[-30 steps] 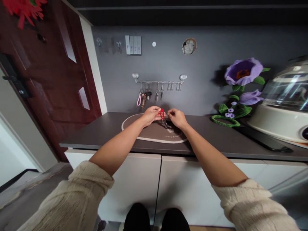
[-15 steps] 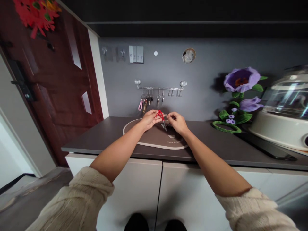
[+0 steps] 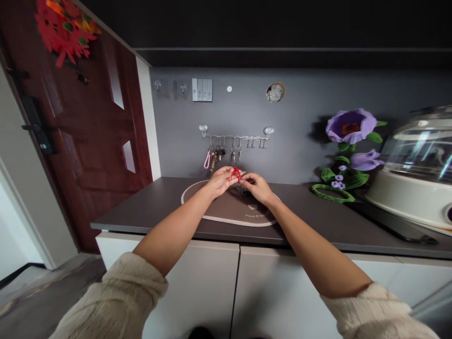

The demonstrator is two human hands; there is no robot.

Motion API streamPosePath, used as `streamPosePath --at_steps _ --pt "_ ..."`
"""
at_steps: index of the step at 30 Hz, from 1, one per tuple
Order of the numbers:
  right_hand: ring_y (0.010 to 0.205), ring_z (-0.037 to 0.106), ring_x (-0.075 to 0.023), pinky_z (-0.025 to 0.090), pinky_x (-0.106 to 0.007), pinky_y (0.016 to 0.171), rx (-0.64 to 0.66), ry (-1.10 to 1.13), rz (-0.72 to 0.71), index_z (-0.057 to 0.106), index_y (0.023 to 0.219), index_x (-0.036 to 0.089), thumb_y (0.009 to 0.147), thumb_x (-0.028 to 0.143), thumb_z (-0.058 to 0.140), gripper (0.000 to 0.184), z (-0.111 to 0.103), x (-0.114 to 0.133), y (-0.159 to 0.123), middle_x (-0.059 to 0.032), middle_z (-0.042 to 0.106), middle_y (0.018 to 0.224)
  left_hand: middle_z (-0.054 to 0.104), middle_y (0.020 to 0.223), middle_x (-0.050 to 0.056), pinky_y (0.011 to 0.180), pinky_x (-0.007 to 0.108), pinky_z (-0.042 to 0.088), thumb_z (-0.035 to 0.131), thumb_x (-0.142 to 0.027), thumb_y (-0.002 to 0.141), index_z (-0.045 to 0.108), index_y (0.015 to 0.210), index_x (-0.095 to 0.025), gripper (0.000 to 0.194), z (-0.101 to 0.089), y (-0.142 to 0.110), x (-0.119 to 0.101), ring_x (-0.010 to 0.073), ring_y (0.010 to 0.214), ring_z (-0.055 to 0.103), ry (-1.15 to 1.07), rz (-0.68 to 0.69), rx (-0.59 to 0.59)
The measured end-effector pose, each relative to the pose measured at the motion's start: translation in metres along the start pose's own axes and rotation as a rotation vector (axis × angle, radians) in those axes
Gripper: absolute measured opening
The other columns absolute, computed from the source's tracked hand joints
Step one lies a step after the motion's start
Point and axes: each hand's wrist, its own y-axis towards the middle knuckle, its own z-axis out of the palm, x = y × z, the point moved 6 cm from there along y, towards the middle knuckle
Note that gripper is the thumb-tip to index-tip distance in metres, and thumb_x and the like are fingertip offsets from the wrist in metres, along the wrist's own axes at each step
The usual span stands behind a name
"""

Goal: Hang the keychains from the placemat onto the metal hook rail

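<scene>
Above the brown oval mat (image 3: 219, 210), my two hands meet over a bunch of keys (image 3: 241, 190) on a red cord (image 3: 236, 174). My left hand (image 3: 222, 181), palm partly up, grips the red cord with its fingers. My right hand (image 3: 257, 186) is closed in a pinch at the cord's lower end, where the keys hang; its fingers partly hide them. Behind, a clear hook rail (image 3: 236, 137) on the wall bears several key rings, a pink strap (image 3: 206, 160) among them. Its right-hand hooks carry nothing.
Purple fabric flowers (image 3: 351, 127) and a cream appliance with a clear dome (image 3: 416, 188) stand on the right of the counter (image 3: 141, 207). A dark flat object (image 3: 391, 223) lies before them. At left is a dark red door (image 3: 99, 132); a dark cabinet (image 3: 268, 28) overhangs.
My right hand has moved in closer to the left and now pinches near the cord's lower end. The keys show less than before. The view has tilted slightly up.
</scene>
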Motion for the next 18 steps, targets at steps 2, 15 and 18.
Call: streamPosePath --at_steps 2,15,18 --pt "0.067 0.052 -0.0105 0.041 -0.024 0.068 0.009 0.057 -0.005 0.058 0.079 0.017 0.071 0.039 0.052 0.024 0.001 -0.001 0.001 -0.0005 0.059 0.075 0.063 0.078 0.006 0.091 0.038 0.041 0.043 -0.006 0.08 0.045 0.074 -0.012 0.009 0.001 -0.001 -0.001 0.0156 0.088 0.061 -0.004 0.006 0.011" --pt "0.053 0.043 -0.0073 0.037 -0.022 0.053 -0.103 0.445 0.238 0.056 0.073 0.017 0.062 0.045 0.061 0.031 -0.013 -0.004 -0.004 0.0033 0.051 0.063 0.064 0.077 0.005 0.095 0.035 0.036 0.058 -0.014 0.073 0.051 0.073 -0.012 0.007 -0.002 0.0 0.008 0.011 0.082 0.06 0.027 -0.021 -0.029" --pt "0.053 0.042 -0.0074 0.036 -0.022 0.051 -0.137 0.466 0.232 0.055 0.073 0.018 0.061 0.049 0.061 0.034 -0.015 -0.008 -0.002 0.0031 0.05 0.062 0.063 0.077 0.003 0.094 0.035 0.036 0.062 -0.016 0.069 0.054 0.074 -0.012 0.01 -0.001 -0.001 0.013 0.0099 0.079 0.059 0.051 -0.04 -0.003"
